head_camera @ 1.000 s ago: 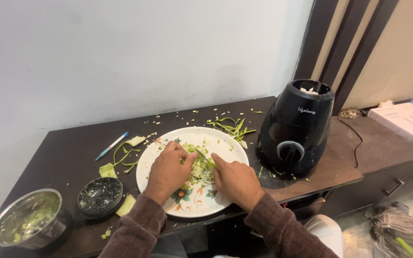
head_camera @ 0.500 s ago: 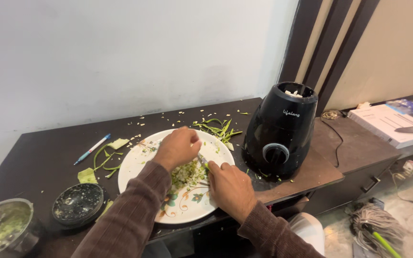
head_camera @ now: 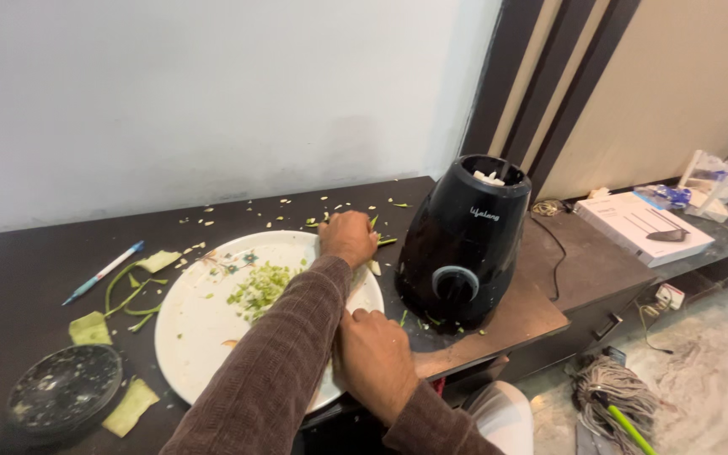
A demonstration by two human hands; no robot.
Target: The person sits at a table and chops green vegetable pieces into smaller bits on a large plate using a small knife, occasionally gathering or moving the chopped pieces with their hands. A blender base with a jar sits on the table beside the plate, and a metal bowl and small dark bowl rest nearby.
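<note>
1. Left hand (head_camera: pixel 348 238), frame centre: reaches across the plate (head_camera: pixel 195 337) to its upper-right rim, fingers curled over the green stalks (head_camera: pixel 381 238) on the counter (head_camera: pixel 10 278). Looks closed on them, but can't tell for sure; knuckles hide the fingertips.
2. Right hand (head_camera: pixel 374 358), lower centre: rests on the plate's lower-right rim, palm down, fingers bent over the edge, steadying it.
3. Key relation: stalks lie just past the left hand's fingertips, between plate & blender (head_camera: pixel 463 240); long axis runs roughly left-right in frame. Left hand is on them, right is well below.
4. Chopped greens (head_camera: pixel 259 286) sit in a small heap mid-plate, left of the left forearm.
5. Also: pen (head_camera: pixel 103 272) & peel strips (head_camera: pixel 132 295) at left, dark round lid (head_camera: pixel 62 392) lower left, white box (head_camera: pixel 640 227) at right.
</note>
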